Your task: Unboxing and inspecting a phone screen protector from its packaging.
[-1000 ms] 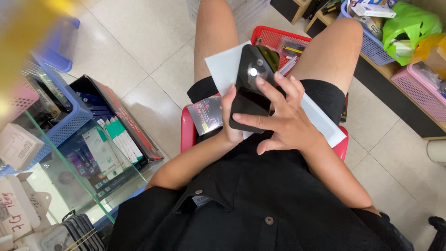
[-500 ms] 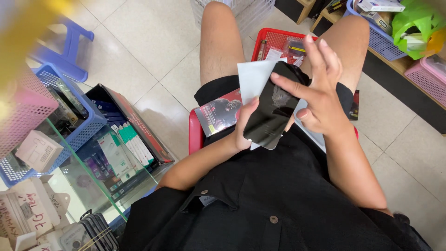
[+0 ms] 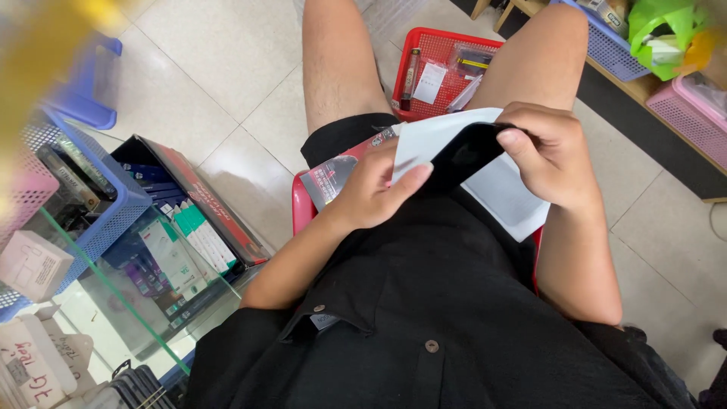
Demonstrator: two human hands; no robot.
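I sit on a red stool (image 3: 301, 206) in black clothes. Both hands hold a black phone (image 3: 463, 155) over my lap, seen nearly edge-on and tilted. My left hand (image 3: 376, 189) grips its lower left end, with the thumb stretched along the edge. At the upper right end, my right hand (image 3: 547, 151) has its fingers curled over the phone. A white sheet or envelope (image 3: 500, 189) lies on my lap under the phone. A dark printed packet (image 3: 333, 176) sits beside my left hand on the lap.
A red basket (image 3: 443, 45) with small packets stands on the tiled floor between my legs. At left are blue baskets (image 3: 98, 220), a glass shelf edge (image 3: 113, 291) and an open box of small boxes (image 3: 189, 227). Blue and pink baskets (image 3: 693, 106) sit on a low shelf at right.
The phone has turned from facing up, flat under my right palm, to nearly edge-on. My right hand moved from spread open over it to gripping its upper end.
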